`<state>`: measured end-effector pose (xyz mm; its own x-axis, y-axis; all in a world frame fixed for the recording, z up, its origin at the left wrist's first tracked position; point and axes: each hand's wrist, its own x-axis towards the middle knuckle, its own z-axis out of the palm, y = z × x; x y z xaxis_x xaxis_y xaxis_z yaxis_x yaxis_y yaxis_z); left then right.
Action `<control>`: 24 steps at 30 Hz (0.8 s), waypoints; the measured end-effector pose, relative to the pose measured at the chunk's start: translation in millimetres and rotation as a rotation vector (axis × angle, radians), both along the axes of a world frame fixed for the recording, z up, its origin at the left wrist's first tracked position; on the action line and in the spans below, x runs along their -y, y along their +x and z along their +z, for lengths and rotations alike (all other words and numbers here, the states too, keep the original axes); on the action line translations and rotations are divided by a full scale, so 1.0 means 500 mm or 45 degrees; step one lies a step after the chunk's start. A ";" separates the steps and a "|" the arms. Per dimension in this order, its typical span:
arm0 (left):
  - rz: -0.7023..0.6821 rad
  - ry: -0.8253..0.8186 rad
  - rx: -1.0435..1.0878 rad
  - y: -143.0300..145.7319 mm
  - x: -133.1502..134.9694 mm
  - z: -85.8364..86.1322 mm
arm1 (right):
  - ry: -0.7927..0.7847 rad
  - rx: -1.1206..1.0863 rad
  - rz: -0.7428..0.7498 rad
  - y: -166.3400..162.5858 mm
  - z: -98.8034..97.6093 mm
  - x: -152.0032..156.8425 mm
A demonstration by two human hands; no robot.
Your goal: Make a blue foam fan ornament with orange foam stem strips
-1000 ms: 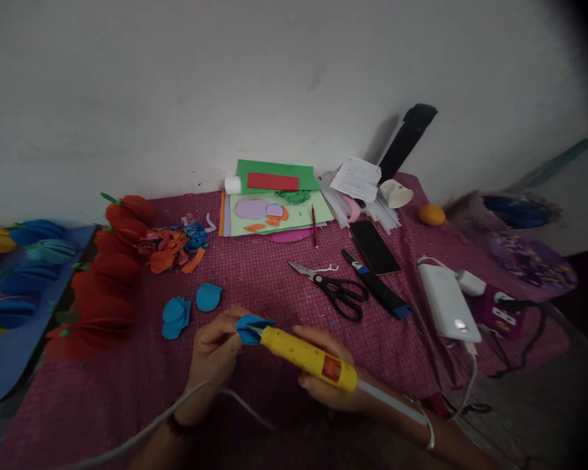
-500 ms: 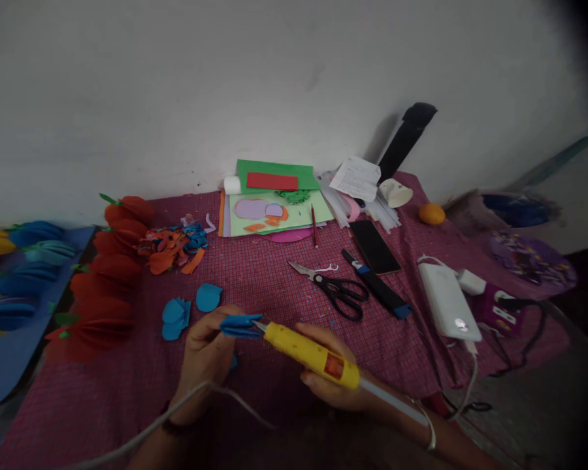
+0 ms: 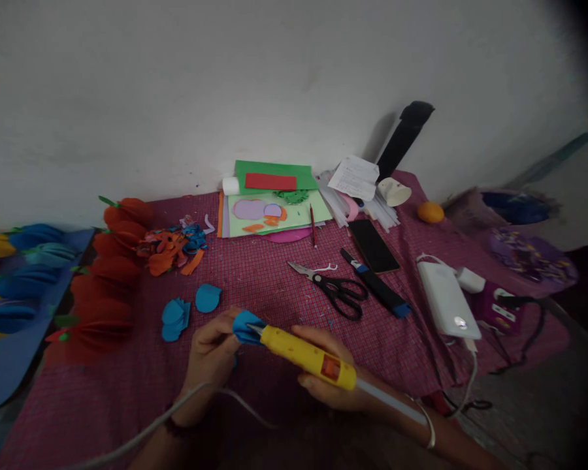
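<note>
Between the fingers of my left hand (image 3: pixel 210 356) is a folded blue paper piece (image 3: pixel 246 326), its face tilted partly towards me. My right hand (image 3: pixel 328 365) is wrapped round a yellow glue gun (image 3: pixel 304 352), with a clear glue stick (image 3: pixel 391 401) jutting from its rear. The nozzle meets the blue paper or sits just in front of it; I cannot tell which. Left of my hands lie a small stack of blue paper cutouts (image 3: pixel 174 320) and a single blue cutout (image 3: pixel 208 298). A pale cord crosses in front of my left wrist.
Scissors (image 3: pixel 338 290), a cutter (image 3: pixel 379 287) and a phone (image 3: pixel 374 245) lie on the checked cloth. Orange paper pumpkins (image 3: pixel 108 281) line the left, beside paper scraps (image 3: pixel 174 248). Coloured sheets (image 3: pixel 279 219) lie at the back. A white power bank (image 3: pixel 448 300) is at right.
The blue paper has turned in my left hand, showing more of its face, and shifted slightly right. The glue gun has moved a little left and down.
</note>
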<state>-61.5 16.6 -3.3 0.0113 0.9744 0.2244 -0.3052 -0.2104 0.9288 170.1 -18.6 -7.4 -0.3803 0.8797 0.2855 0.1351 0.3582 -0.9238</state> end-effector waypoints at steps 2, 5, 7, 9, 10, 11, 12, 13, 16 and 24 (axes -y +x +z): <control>0.098 -0.086 0.046 0.002 0.001 0.001 | -0.022 0.028 0.021 0.001 -0.001 0.001; 0.200 -0.289 0.149 0.006 0.000 0.007 | -0.126 -0.052 0.065 -0.004 -0.004 0.001; 0.217 -0.384 0.248 0.008 -0.003 0.011 | -0.240 -0.249 0.124 -0.011 -0.002 -0.003; 0.191 -0.407 0.331 0.010 -0.008 0.013 | -0.352 -0.477 0.197 -0.019 0.005 -0.010; 0.165 -0.408 0.361 0.011 -0.011 0.013 | -0.398 -0.555 0.224 -0.022 0.010 -0.015; 0.138 -0.413 0.380 0.011 -0.013 0.012 | -0.434 -0.600 0.231 -0.024 0.016 -0.019; 0.116 -0.422 0.392 0.011 -0.015 0.011 | -0.463 -0.616 0.217 -0.025 0.021 -0.024; 0.092 -0.434 0.393 0.011 -0.017 0.009 | -0.485 -0.614 0.195 -0.025 0.025 -0.027; 0.034 -0.441 0.372 0.008 -0.016 -0.001 | -0.498 -0.596 0.159 -0.023 0.030 -0.030; -0.169 -0.304 0.217 0.002 -0.005 -0.004 | -0.476 -0.626 0.031 -0.032 0.028 -0.036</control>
